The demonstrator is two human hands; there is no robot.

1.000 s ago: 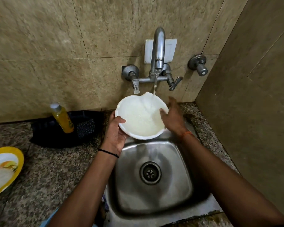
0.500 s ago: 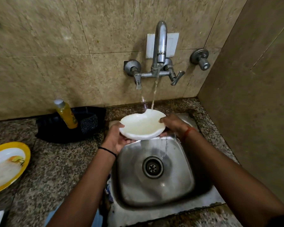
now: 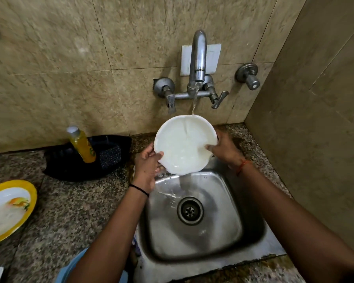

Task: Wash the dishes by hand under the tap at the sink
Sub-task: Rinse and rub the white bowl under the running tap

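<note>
A white plate (image 3: 182, 144) is tilted up toward me under the running tap (image 3: 198, 58), its inner face in the stream. My left hand (image 3: 146, 166) grips its lower left rim, thumb on the face. At the right edge, my right hand (image 3: 223, 149) holds the plate with the thumb on the inner surface and the fingers behind. Water runs off the plate's lower edge into the steel sink (image 3: 223, 227).
A yellow-rimmed plate (image 3: 32, 193) lies on the granite counter (image 3: 70, 211) at far left. A black tray (image 3: 74, 168) by the wall holds a yellow soap bottle (image 3: 83, 146) and a dark scrub pad (image 3: 109, 157). A tiled wall closes the right side.
The plate was lowered nearly flat half a second ago; now it is raised and tilted upright again, facing me under the stream. Both hands kept their hold on its rim.
</note>
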